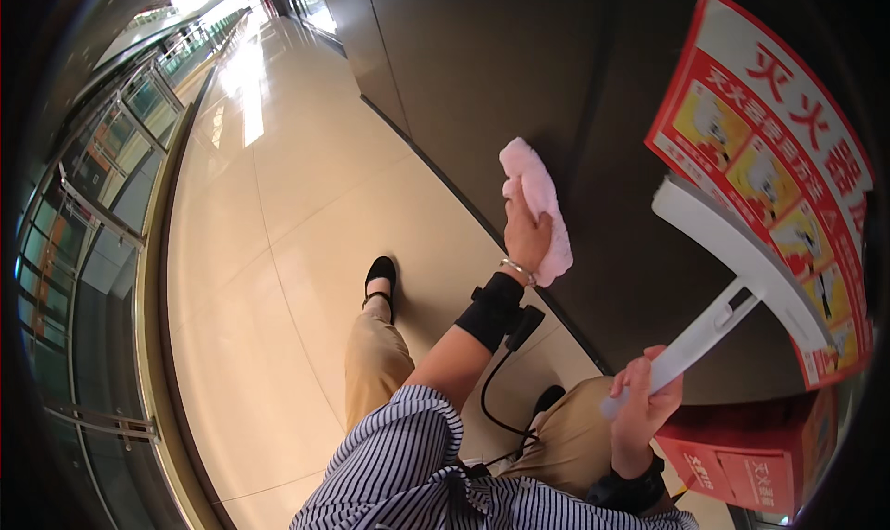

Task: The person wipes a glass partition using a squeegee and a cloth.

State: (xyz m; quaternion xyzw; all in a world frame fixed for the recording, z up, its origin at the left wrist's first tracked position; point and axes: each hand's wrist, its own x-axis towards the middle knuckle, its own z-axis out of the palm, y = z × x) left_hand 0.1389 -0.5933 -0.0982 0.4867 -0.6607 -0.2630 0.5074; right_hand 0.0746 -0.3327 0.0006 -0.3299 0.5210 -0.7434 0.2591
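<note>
My left hand (528, 234) grips a fluffy pink cloth (535, 175), which appears pressed against a dark wall panel (473, 64). My right hand (643, 408) is closed around the handle of a white T-shaped window squeegee (744, 272). The head of the squeegee is in front of the lower left edge of a red-and-white instruction poster (758, 99); whether it touches the poster cannot be told. The poster bears writing and small pictures.
A red box (737, 460) bearing writing stands at my lower right, close to my right hand. A black cable (487, 398) hangs by my left wrist. Beige floor tiles (306, 210) run along the wall. A glass railing (90, 252) borders the left side.
</note>
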